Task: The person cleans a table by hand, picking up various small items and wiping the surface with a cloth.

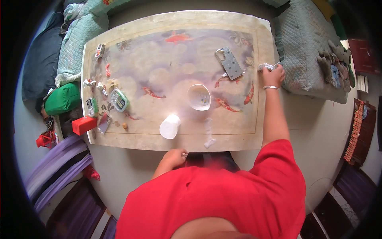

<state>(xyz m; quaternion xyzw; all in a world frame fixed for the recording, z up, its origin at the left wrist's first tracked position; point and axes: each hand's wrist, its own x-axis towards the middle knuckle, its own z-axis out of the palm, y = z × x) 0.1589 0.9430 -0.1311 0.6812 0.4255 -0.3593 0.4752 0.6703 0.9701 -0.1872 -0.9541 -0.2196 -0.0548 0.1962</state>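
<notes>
My right hand (273, 76), with a bracelet at the wrist, reaches to the table's right edge and grips a small white box (266, 66) bearing print. My left hand (175, 157) rests at the near edge with its fingers closed around a small whitish item (184, 155), mostly hidden. Between the hands stand a white paper cup (170, 126), tipped on the table, and a white bowl-like container (199, 97) with small bits inside. A strip of white tissue (209, 134) lies near the front edge. The grey phone case (229, 63) lies left of my right hand.
On the left of the koi-patterned table (179, 21) lie a clear green-rimmed container (119, 100), crumpled wrappers (89, 82), a small box (100, 51), a walnut (124, 125) and a red box (84, 125). A quilt-covered sofa (307, 53) with plush toys (335, 67) borders the right side.
</notes>
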